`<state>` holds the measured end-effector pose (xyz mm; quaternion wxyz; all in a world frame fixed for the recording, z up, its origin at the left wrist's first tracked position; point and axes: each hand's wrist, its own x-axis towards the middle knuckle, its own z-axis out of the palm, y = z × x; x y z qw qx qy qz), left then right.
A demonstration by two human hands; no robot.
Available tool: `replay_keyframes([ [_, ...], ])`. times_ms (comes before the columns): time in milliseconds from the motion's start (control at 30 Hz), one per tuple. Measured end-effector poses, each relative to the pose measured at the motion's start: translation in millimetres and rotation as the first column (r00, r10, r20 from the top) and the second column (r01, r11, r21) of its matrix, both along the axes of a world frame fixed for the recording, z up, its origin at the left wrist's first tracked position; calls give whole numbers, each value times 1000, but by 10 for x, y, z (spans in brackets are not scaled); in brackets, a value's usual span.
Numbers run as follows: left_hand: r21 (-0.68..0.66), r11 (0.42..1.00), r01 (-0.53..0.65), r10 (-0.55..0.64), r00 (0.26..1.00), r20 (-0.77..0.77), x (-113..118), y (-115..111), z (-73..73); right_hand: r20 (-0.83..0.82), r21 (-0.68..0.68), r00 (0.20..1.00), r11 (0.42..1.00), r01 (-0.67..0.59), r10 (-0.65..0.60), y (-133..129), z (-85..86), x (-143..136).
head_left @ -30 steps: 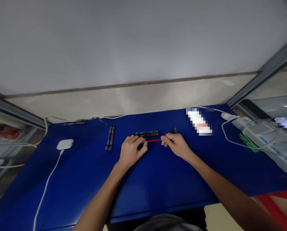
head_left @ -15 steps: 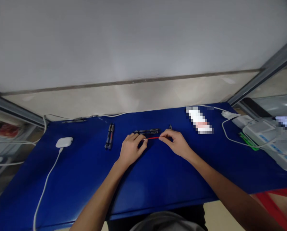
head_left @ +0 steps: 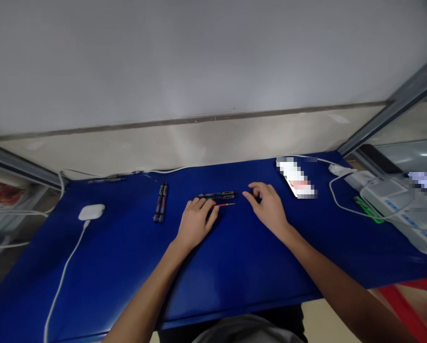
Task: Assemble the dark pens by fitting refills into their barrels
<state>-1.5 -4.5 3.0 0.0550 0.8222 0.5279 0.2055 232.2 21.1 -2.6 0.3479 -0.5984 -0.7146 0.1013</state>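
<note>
Between the thumb and fingers of my left hand point(head_left: 196, 220) is a red pen refill point(head_left: 223, 205), its tip pointing right. The refill's other end is hidden under the hand. My right hand point(head_left: 267, 205) is off to the right of the tip, thumb and forefinger apart, with nothing visible between them. Just beyond the refill, two dark pens point(head_left: 224, 195) lie side by side, partly covered by my left fingers. Another pair of dark pens point(head_left: 160, 202) lies further left, pointing away from me.
A white earbud case point(head_left: 92, 212) with a cable sits at the left of the blue table point(head_left: 213, 281). A phone point(head_left: 295, 178) lies at the back right. Beyond it are a power strip point(head_left: 395, 205) and a green object point(head_left: 369, 210). A thin pen point(head_left: 108, 179) lies near the wall.
My right hand has let go of the refill's right end and moved a little right, its fingers opening. The left hand has stayed on the refill.
</note>
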Motion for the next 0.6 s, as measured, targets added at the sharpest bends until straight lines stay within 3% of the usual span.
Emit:
replay_keyframes([
  [100,8,1000,-30,30,1000,-8,-30,14,-3,214,33,964,988,153,-157,85,-74,138],
  [233,10,999,-32,32,999,-8,-31,19,-14,269,-27,956,991,132,-120,133,-113,226],
  [367,-2,999,-40,40,999,-5,-20,16,-14,-69,-85,997,996,18,-24,114,-19,183],
  [467,-2,999,-54,54,998,7,-25,17,-4,-355,-122,929,979,-161,109,71,75,114],
  [600,-4,998,-66,66,998,24,-41,23,2,-529,-158,831,942,-296,172,33,118,66],
])
